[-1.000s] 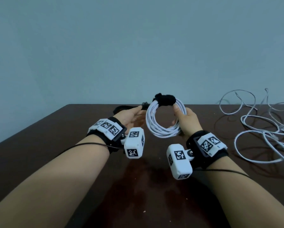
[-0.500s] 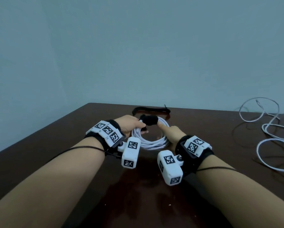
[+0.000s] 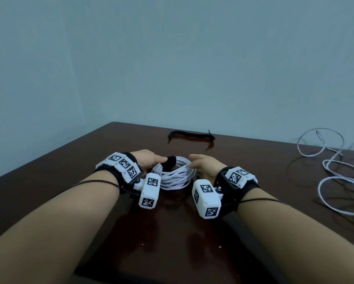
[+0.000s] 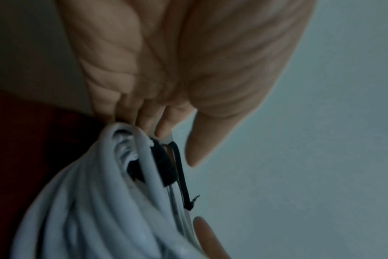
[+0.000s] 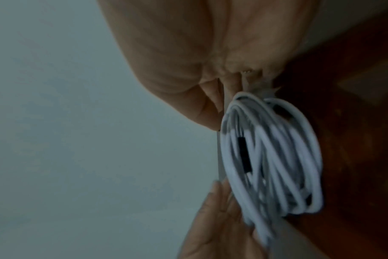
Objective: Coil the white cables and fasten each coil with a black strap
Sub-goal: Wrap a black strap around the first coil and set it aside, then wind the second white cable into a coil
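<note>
head, coil point(image 3: 176, 177): looking like it's resting on the table point(image 3: 172, 242) between both hands, strap point(image 3: 170, 162) wrapping it right by the left hand point(image 3: 149, 160)
head, leftovers: spare strap point(image 3: 190, 134) lying just past the hands, loose cable point(image 3: 336, 181) sprawling off right of the right hand point(image 3: 204, 167)
left wrist, left hand point(image 4: 166, 61): released, straight fingertips point(image 4: 164, 129) touching the coil point(image 4: 89, 201) by the strap point(image 4: 166, 164), thumb hanging clear
right wrist, right hand point(image 5: 188, 52): thumb and fingers hugging the coil point(image 5: 273, 157) rim; can't tell if it's pinching
handling: guessing light, floppy, springy, so I'd be grabbing at the strap

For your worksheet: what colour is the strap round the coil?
Black. The strap on the coil shows best in head view.
</note>
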{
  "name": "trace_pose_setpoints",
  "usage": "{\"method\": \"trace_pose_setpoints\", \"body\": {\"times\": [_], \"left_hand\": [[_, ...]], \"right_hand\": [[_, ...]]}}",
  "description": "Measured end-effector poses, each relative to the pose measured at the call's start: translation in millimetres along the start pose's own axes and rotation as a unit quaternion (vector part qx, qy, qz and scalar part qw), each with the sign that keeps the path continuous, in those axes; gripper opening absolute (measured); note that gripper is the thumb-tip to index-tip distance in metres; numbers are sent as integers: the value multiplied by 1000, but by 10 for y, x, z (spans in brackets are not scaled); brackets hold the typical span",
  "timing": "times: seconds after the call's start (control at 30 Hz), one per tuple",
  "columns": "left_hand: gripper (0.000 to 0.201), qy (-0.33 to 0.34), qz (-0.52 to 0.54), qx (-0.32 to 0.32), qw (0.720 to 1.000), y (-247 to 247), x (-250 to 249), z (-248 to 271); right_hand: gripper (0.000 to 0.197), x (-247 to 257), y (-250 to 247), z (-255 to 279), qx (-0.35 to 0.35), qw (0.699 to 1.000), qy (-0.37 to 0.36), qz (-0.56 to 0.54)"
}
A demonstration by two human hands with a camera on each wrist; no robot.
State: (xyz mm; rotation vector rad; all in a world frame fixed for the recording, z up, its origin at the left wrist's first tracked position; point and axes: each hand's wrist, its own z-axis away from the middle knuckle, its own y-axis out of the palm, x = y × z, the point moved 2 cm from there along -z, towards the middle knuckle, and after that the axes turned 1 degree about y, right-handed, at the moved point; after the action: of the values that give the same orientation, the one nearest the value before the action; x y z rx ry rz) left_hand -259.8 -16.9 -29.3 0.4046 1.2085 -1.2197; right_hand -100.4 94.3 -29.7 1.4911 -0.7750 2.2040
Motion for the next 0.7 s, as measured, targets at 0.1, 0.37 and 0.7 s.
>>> {"method": "trace_pose_setpoints", "body": {"times": [0.1, 0.37, 0.7], "left_hand": [[78, 46, -236, 9, 970, 107, -124, 206], [86, 19, -442, 35, 896, 246, -108, 68], [115, 12, -423, 2, 906, 254, -300, 56]], "right_hand": [[62, -84, -12, 0, -3, 999, -26, 41], [49, -140, -23, 103, -55, 971, -55, 224], [75, -99, -108, 94, 8, 994, -12, 111]]}}
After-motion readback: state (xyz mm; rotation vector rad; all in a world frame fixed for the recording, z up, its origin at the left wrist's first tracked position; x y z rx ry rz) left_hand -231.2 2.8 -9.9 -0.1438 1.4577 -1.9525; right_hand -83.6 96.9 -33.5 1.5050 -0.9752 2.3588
